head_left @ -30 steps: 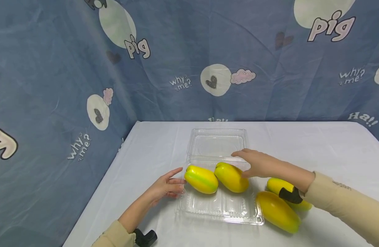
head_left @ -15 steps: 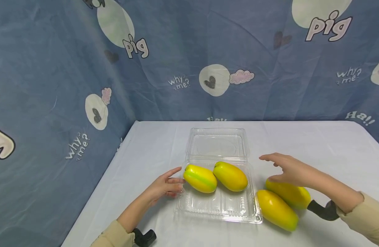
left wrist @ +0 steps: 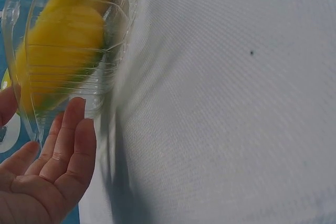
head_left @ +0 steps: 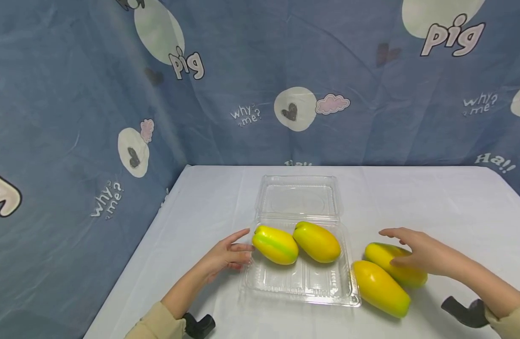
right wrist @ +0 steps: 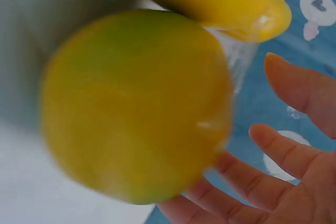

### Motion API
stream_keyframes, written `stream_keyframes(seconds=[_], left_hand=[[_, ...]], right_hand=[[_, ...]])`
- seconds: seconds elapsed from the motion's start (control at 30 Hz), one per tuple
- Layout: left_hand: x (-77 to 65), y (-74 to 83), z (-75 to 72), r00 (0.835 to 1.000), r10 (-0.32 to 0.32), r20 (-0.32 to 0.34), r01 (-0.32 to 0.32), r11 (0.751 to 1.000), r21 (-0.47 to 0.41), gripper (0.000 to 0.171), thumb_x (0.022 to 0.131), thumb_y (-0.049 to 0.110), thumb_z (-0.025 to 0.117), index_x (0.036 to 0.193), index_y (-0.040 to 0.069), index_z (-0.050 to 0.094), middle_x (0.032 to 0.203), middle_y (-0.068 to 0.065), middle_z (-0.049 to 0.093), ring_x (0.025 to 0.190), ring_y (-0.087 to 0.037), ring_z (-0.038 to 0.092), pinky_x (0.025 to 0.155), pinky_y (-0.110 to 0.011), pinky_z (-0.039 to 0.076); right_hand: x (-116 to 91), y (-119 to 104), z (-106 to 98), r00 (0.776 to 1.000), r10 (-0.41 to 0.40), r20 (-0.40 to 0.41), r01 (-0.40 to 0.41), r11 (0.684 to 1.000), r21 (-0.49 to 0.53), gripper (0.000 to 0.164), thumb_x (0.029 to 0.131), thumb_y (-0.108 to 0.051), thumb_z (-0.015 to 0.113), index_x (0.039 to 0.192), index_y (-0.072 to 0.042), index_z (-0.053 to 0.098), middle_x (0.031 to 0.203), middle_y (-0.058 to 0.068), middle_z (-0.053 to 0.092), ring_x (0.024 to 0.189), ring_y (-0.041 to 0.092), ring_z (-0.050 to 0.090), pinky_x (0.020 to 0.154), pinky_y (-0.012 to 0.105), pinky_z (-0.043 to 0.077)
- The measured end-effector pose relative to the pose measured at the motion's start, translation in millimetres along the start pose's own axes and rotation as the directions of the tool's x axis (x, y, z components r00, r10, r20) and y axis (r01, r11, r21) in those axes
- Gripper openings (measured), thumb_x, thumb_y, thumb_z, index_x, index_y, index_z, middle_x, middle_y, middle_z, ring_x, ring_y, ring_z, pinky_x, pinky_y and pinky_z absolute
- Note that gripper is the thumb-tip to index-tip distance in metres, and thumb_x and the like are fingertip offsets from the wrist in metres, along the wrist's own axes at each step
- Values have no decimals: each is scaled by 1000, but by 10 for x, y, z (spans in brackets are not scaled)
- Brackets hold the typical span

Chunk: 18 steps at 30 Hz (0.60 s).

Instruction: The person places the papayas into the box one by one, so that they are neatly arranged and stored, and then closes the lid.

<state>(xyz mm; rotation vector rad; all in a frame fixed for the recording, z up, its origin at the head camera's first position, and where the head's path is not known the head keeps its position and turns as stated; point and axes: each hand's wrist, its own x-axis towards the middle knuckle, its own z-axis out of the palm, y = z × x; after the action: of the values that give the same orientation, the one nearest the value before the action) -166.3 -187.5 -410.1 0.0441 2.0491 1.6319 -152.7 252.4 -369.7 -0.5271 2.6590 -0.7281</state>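
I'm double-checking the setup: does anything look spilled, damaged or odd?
One small thing: a dark speck on the white tablecloth in the left wrist view, odd against plain fabric. Nothing looks spilled, and the clear container shows no visible damage.

Free room behind the rear fruit — front fruit blocks nearside.

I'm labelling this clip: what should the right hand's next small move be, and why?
Probably close the right hand around the yellow fruit nearest it: the hand is open beside that fruit, while two others lie in the clear container.
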Motion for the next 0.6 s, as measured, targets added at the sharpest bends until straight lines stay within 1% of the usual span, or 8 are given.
stream_keyframes(seconds=[0.23, 0.43, 0.6], left_hand=[[-2, 13, 2, 1000, -3, 3, 3, 1000, -4, 73, 83, 14, 65, 145, 11, 26, 126, -21, 53, 88, -17, 64, 77, -33, 52], [3, 5, 1, 1000, -4, 5, 4, 1000, -6, 73, 83, 13, 64, 145, 11, 25, 127, -22, 53, 88, -18, 64, 78, -34, 52], [4, 8, 3, 1000, -6, 6, 6, 1000, -10, 73, 83, 12, 64, 145, 10, 25, 127, -22, 53, 88, -18, 64, 77, -34, 52]], right_hand=[[-51, 115, 64, 998, 61, 24, -62, 997, 53, 63, 74, -22, 74, 127, 2, 48, 126, 30, 48, 105, 46, 51, 82, 54, 47], [-95, 184, 111, 998, 55, 15, -56, 995, 81, 64, 75, -25, 73, 126, 3, 48, 124, 30, 49, 107, 48, 48, 82, 56, 45], [-114, 217, 129, 998, 67, 17, -68, 993, 96, 65, 76, -27, 72, 127, 3, 46, 124, 29, 49, 107, 46, 49, 81, 56, 46]])
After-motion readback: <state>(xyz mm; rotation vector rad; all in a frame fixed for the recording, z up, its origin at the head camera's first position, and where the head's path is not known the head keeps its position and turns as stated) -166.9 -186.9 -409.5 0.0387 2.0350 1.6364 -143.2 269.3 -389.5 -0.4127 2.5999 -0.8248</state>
